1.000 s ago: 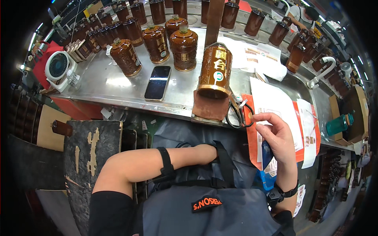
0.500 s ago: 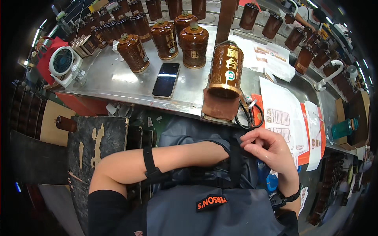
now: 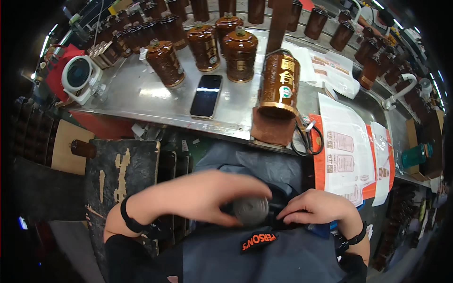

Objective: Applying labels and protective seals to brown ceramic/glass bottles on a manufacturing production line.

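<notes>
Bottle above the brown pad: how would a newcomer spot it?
Start at the metal table. At its near edge, left of the white sheets, is a brown pad. The bottle above it is tipped back, underside showing, while neighbouring bottles stand upright.

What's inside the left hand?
A round grey thing, its visible face motion-blurred, sits between the thumb and fingers of the left hand. The palm and the thing's underside are covered; can't tell what it is.
</notes>
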Available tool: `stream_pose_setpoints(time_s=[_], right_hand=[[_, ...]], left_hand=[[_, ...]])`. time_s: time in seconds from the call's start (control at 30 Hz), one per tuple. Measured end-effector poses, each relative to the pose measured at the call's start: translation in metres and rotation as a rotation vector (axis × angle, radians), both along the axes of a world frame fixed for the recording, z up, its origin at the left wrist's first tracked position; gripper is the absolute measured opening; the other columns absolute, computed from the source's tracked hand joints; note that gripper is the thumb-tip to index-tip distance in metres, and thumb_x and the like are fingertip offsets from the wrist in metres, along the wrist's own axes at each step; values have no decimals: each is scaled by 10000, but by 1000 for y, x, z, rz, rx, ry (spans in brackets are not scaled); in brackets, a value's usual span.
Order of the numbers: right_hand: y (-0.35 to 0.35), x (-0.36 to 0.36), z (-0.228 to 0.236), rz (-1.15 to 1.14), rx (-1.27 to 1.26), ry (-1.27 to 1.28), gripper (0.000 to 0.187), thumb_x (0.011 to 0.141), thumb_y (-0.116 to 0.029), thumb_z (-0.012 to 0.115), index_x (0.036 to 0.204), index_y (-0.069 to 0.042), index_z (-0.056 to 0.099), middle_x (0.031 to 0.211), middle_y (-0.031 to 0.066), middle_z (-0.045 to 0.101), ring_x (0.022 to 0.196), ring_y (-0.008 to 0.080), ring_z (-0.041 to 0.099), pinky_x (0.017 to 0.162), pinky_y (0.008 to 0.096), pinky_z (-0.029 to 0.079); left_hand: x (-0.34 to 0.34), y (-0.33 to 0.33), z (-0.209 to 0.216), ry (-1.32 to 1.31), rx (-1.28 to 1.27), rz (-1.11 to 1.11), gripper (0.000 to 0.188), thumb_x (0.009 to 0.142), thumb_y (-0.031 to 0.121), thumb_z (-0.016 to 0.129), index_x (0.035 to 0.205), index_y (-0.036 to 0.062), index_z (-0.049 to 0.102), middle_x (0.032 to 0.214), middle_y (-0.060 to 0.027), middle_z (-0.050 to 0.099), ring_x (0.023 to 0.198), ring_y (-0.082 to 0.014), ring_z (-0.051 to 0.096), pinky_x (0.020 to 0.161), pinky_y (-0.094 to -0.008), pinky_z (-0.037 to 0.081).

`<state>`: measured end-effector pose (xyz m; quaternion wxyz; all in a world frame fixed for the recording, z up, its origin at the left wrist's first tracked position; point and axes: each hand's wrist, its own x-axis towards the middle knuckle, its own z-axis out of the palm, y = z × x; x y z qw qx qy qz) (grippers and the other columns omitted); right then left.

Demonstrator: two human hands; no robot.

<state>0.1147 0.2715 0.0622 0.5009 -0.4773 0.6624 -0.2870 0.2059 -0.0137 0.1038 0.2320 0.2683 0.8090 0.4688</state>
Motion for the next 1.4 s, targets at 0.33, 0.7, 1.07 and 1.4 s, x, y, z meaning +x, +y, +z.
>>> stream_pose_setpoints(time_s=[0.33,0.7,1.07,1.4], right_hand=[[-48,4,-69,124,111,601,237,921,-267,548,921,-64,670,993,159,635,845,348,673,771,472,541],[-91,20,-124,433,621,712,343,953,-177,438,1103,13,681,1111,207,690,1024,344,682,831,449,555],[-78,-2,-170,472,821,539,434,910,-123,537,1340,-69,551,1316,186,598,1200,318,598,958,437,501],[-72,3,-150,518,590,535,319,849,-111,656,1160,-58,704,1199,162,677,1095,335,663,834,461,558]], left_hand=[[25,-175,-29,208,713,978,692,771,-58,743,1387,18,438,1294,-123,578,1149,-203,598,1001,-334,475],[18,-370,-108,537,-541,1755,765,657,321,866,1262,51,482,1236,-175,594,1138,-319,587,940,-389,475],[-43,-451,-137,568,-661,1791,869,691,370,854,1367,-11,463,1377,-240,503,1284,-382,481,1067,-439,400],[-17,-241,-84,790,14,1346,331,976,80,561,1294,-7,541,1207,-124,607,1162,-204,572,1004,-338,435]])
